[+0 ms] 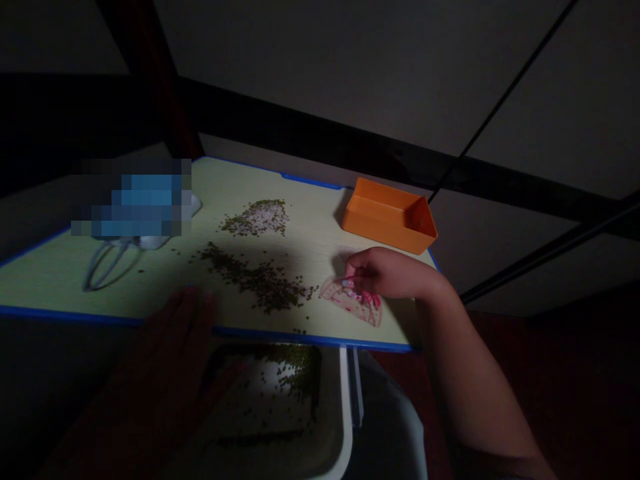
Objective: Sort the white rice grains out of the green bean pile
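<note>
My right hand [387, 272] pinches a pink, patterned, half-round flat piece [345, 305], which looks thin, by its upper edge. Its curved side meets the right end of a dark, stretched-out heap of small green beans [263, 283] on the pale tabletop [315, 243]. Farther back lies a second heap of lighter, mixed grains [260, 218]. My left hand [173, 343] is in deep shadow at the near edge, its fingers stretched out flat. Below that edge, a white-rimmed tub [345, 413] holds more green beans, mostly gathered at its far right corner.
An orange open box [385, 239] stands at the back right of the blue-edged table. On the left sits a pixelated blue object [153, 193] with a looped cord [90, 273] beside it. A cabinet-like wall [320, 73] rises behind.
</note>
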### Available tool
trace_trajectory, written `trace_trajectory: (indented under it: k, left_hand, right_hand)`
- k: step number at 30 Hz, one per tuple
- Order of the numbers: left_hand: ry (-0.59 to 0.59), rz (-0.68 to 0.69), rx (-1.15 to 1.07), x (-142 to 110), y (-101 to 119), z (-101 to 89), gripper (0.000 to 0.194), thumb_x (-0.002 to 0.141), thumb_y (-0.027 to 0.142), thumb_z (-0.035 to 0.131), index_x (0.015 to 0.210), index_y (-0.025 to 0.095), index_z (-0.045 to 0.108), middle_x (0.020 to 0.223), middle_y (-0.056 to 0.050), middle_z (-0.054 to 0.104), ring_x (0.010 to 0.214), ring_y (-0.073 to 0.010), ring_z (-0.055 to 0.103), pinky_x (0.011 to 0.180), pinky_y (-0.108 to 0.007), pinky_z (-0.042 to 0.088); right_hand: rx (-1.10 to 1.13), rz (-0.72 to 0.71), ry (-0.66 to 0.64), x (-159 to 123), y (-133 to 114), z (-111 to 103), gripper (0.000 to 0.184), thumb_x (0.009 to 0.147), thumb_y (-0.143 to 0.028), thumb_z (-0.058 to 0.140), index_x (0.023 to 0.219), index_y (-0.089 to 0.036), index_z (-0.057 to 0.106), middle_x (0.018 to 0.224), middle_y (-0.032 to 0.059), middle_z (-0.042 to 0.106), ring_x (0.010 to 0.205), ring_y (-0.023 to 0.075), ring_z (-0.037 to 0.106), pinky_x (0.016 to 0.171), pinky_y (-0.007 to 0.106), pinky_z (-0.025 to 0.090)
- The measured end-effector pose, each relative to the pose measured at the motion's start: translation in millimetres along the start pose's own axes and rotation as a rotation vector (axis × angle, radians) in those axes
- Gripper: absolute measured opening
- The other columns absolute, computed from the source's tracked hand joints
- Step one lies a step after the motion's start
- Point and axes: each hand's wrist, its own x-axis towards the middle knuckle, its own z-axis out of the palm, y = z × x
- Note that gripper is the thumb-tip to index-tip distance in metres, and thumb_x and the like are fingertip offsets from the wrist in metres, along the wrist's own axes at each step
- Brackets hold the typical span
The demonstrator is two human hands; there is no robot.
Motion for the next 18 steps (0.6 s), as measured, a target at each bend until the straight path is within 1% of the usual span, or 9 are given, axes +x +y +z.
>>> trace_trajectory:
  k: [3, 5, 10, 14, 18]
  left_hand:
    - [0.023, 0.014, 0.004, -0.1, 1.1, -0.3, 0.086, 0.076, 0.063, 0.034, 0.140, 0.007, 0.017, 0.145, -0.025, 0.032, 0.139, -0.0349, 0.025, 0.110, -0.052, 0.029]
    - [0.048, 0.016, 0.009, -0.9, 0.7, 0.8, 0.085, 0.076, 0.062, 0.036, 0.140, 0.008, 0.018, 0.146, -0.024, 0.030, 0.139, -0.0340, 0.025, 0.111, -0.051, 0.029]
    - [0.032, 0.012, -0.002, -2.5, -2.0, 2.2, 0.085, 0.076, 0.061, 0.036, 0.140, 0.009, 0.017, 0.148, -0.022, 0.029, 0.139, -0.0331, 0.024, 0.111, -0.051, 0.029]
    - [0.031, 0.004, -0.015, -0.7, -0.8, 0.3, 0.083, 0.077, 0.060, 0.035, 0.141, 0.011, 0.016, 0.149, -0.022, 0.027, 0.139, -0.0342, 0.025, 0.110, -0.053, 0.030]
    - [0.049, 0.013, -0.019, 0.3, 1.2, 0.1, 0.085, 0.076, 0.062, 0.035, 0.141, 0.010, 0.015, 0.149, -0.022, 0.027, 0.139, -0.0340, 0.025, 0.110, -0.053, 0.030]
  right_hand:
    - [0.042, -0.029, -0.027, 0.6, -2.5, 1.3, 0.017, 0.072, -0.011, 0.048, 0.082, -0.015, 0.060, 0.069, -0.0001, 0.062, 0.061, 0.0086, 0.052, 0.059, 0.022, 0.037]
    - [0.050, -0.019, -0.008, 0.8, -3.4, 1.9, 0.016, 0.072, -0.010, 0.047, 0.082, -0.015, 0.060, 0.068, -0.0005, 0.062, 0.060, 0.0085, 0.052, 0.058, 0.022, 0.037]
    - [0.083, 0.013, 0.004, 1.3, -3.1, 3.0, 0.015, 0.074, -0.011, 0.046, 0.081, -0.015, 0.058, 0.065, -0.0006, 0.063, 0.057, 0.0086, 0.054, 0.056, 0.022, 0.037]
    - [0.028, 0.023, 0.049, 1.4, 0.0, 2.1, 0.012, 0.075, -0.014, 0.047, 0.081, -0.016, 0.058, 0.064, -0.0001, 0.064, 0.056, 0.0089, 0.055, 0.057, 0.023, 0.037]
    - [-0.050, 0.077, 0.088, 1.5, 3.1, -0.1, 0.012, 0.078, -0.020, 0.047, 0.077, -0.016, 0.058, 0.061, 0.0005, 0.064, 0.054, 0.0096, 0.053, 0.056, 0.025, 0.034]
